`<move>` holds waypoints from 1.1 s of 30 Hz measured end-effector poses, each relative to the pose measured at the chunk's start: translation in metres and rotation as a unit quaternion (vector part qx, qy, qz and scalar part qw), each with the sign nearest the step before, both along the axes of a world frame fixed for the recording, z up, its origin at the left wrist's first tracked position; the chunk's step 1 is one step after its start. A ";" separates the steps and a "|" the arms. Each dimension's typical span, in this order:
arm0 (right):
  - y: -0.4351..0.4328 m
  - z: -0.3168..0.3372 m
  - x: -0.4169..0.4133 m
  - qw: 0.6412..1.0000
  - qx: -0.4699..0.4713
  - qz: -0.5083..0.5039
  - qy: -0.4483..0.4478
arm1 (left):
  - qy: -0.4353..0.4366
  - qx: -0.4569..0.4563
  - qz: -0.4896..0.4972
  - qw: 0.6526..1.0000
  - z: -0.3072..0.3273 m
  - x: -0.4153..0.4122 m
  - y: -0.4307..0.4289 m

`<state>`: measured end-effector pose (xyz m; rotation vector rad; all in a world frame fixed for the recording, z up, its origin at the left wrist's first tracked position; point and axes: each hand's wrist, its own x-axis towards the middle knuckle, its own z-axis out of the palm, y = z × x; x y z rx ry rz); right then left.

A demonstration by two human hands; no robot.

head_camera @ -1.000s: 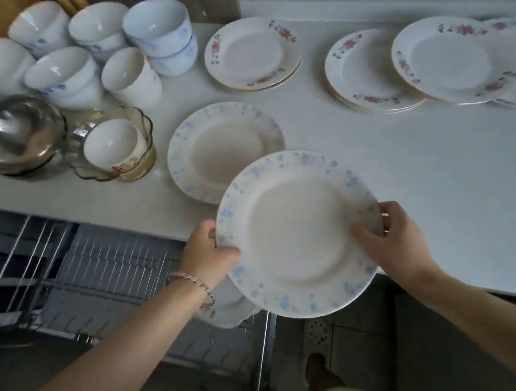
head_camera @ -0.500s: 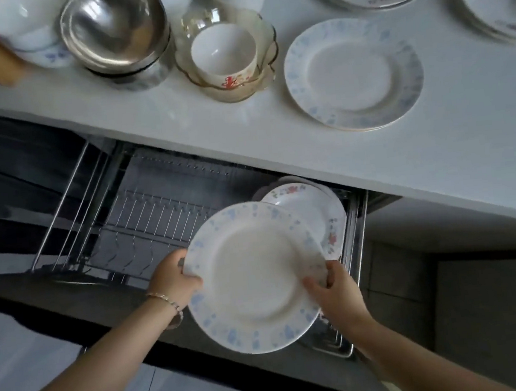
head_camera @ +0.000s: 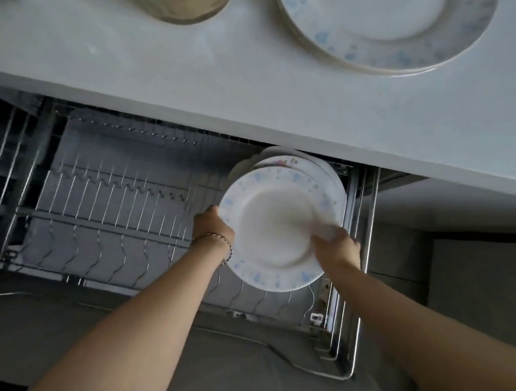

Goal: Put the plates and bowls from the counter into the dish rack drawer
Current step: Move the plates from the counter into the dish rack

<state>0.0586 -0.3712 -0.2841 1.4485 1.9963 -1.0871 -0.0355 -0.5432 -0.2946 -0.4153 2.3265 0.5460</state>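
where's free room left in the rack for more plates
The rack slots left of the left hand are all free. The right end is crowded: the held plate overlaps racked plates, with the right hand beside the side rail.

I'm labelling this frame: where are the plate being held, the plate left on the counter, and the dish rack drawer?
held plate (head_camera: 273,225), head view, centre of its well.
counter plate (head_camera: 389,3), head view, centre of its well.
dish rack drawer (head_camera: 102,209), head view, its wire dividers.
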 end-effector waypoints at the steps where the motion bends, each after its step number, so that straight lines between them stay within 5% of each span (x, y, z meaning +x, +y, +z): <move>1: 0.002 -0.003 -0.002 1.000 0.007 -0.005 -0.003 | -0.002 -0.004 0.003 1.000 -0.003 -0.001 0.007; 7: -0.003 -0.020 -0.012 0.999 0.021 -0.039 -0.022 | 0.014 0.003 0.011 1.000 -0.012 0.001 0.035; 12: -0.002 -0.017 -0.008 0.997 0.011 -0.057 0.045 | -0.021 0.111 0.148 0.982 -0.015 0.004 0.032; 16: 0.011 0.001 -0.004 0.999 -0.032 0.039 0.014 | -0.059 0.128 0.141 0.980 -0.002 0.011 0.029; 20: 0.023 0.051 -0.012 0.973 -0.086 0.214 -0.025 | 0.093 0.121 0.019 0.988 0.052 0.016 0.034; 25: 0.052 0.155 -0.039 0.915 -0.117 0.368 0.119 | 0.277 0.282 -0.059 0.917 0.162 -0.002 0.058; 28: 0.086 0.204 -0.078 0.914 -0.033 0.336 0.225 | 0.324 0.268 -0.022 0.907 0.200 -0.046 0.083; 33: 0.155 0.223 -0.155 0.920 0.177 0.217 0.273 | 0.137 0.188 0.062 0.971 0.212 -0.121 0.125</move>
